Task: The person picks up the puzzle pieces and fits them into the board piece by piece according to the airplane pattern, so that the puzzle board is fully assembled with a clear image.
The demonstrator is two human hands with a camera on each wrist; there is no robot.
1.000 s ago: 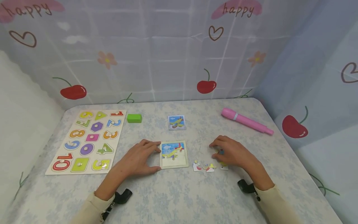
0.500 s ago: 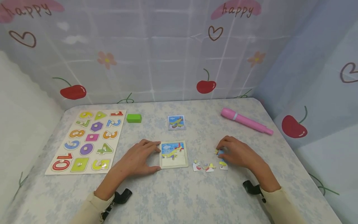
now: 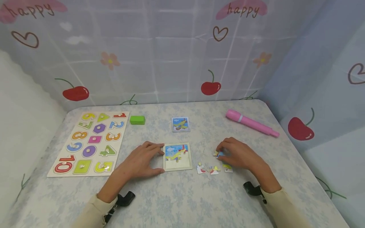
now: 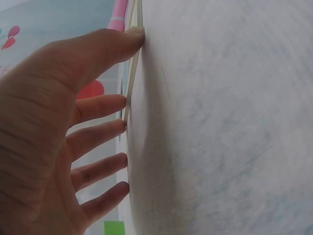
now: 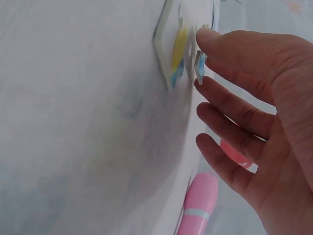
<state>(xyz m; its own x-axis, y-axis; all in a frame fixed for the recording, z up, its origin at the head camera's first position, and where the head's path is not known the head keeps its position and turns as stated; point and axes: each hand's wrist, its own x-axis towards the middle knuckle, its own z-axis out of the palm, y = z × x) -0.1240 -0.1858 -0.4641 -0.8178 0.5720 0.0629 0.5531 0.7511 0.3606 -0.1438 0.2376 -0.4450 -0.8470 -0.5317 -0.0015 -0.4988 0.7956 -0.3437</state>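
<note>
My left hand rests beside a small jigsaw tray, its thumb and fingertips touching the left edge. Several airplane pieces fill the tray's upper part; bare white base shows below them. To the right, my right hand pinches a blue and yellow puzzle piece between thumb and index finger, raised off the table in the right wrist view. Under and left of that hand lie three loose pieces: one with red, one with yellow and red, and one mostly yellow and white.
Behind the tray lies a small airplane picture card. A number-and-shape board is at the left, with a green block by its far corner. At the back right is a pink tube-shaped thing. Printed curtains hang behind the table.
My right hand shifted right over the loose pieces, then back a little left with a piece between thumb and finger. My left hand stayed at the tray's edge.
</note>
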